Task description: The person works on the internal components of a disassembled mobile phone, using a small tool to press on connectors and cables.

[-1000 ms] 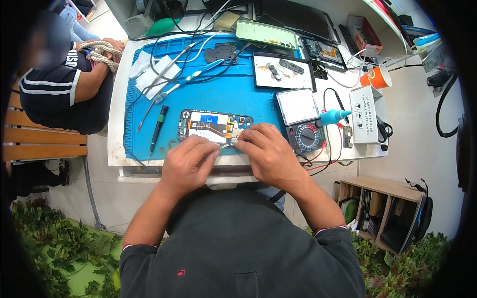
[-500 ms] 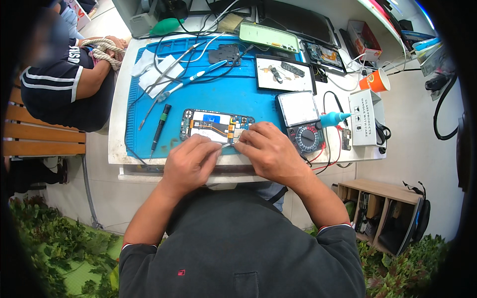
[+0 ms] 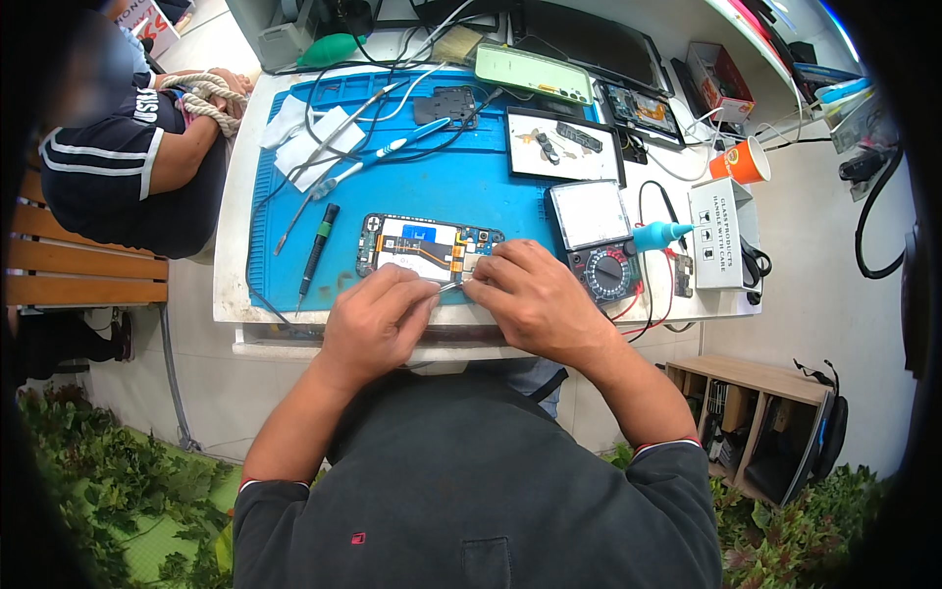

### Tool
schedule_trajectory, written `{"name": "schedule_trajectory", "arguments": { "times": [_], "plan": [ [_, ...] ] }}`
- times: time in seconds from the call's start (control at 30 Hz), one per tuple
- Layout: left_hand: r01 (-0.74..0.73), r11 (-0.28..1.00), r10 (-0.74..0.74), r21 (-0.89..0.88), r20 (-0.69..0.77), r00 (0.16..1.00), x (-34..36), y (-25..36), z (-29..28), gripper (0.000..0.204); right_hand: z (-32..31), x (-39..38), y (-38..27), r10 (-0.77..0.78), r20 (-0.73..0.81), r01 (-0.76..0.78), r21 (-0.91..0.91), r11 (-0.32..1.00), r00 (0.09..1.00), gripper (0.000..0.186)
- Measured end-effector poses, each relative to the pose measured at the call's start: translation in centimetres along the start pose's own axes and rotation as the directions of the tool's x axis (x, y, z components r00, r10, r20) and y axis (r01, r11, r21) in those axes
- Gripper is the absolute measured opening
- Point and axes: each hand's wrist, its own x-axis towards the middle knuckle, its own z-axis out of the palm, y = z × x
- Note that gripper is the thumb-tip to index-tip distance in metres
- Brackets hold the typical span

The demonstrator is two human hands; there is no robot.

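Movement at the white-topped desk (image 3: 232, 285): since a second ago the view has shifted slightly, while the left hand (image 3: 381, 319) and right hand (image 3: 538, 299) keep almost the same pose.
Left fingers: pinched together on a slim silver metal tool (image 3: 450, 288), gripped near its end, probably for fine control.
Right fingers: curled inward by the tool's other end; I cannot tell whether they are clamped on it or on something small.
Opened phone with white battery and orange ribbon cable (image 3: 422, 260): flat on the blue rubber mat (image 3: 461, 191) just beyond the hands, insides facing up, likely so its parts can be reached. The mat probably guards it from slipping.
Green-and-black screwdriver (image 3: 318, 253): lying left of the phone, seemingly parked within reach.
Black multimeter with round dial (image 3: 603, 275): right of the right hand, its dial facing up, perhaps for easy reading.
Black-rimmed white tray (image 3: 520, 162): farther back, bearing small loose parts, presumably gathered there against loss.
Pale green phone-shaped panel (image 3: 535, 75): at the mat's far edge, apparently out of the way.
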Motion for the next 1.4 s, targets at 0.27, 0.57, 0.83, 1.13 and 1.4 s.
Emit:
{"name": "schedule_trajectory", "arguments": {
  "times": [0.27, 0.57, 0.83, 1.13, 1.4],
  "plan": [
    [0.001, 1.0, -0.001, -0.001, 0.0, 1.0, 0.1, 0.1, -0.1, 0.019, -1.0, 0.4, 0.0, -0.022, 0.141, 0.025, -0.018, 1.0, 0.99, 0.037],
    [0.205, 0.975, -0.198, -0.081, 0.091, 0.976, 0.9, 0.8, -1.0, 0.01, -1.3, 0.7, 0.0, -0.056, 0.158, 0.064, -0.045, 0.997, 0.986, 0.032],
    [0.295, 0.951, -0.288, -0.098, 0.08, 0.954, 1.3, 1.6, -0.8, 0.009, -1.2, 0.4, -0.1, -0.052, 0.145, 0.058, -0.037, 0.998, 0.988, 0.033],
    [0.413, 0.904, -0.397, -0.113, 0.138, 0.907, 2.2, 1.6, -1.0, 0.011, -0.7, 0.2, 0.1, -0.057, 0.091, 0.058, -0.006, 0.998, 0.994, 0.036],
    [0.415, 0.903, -0.396, -0.109, 0.158, 0.904, 2.5, 1.5, -1.0, 0.011, 0.1, -0.3, 0.7, -0.023, -0.059, 0.029, 0.1, 0.995, 0.998, 0.033]
  ]
}}
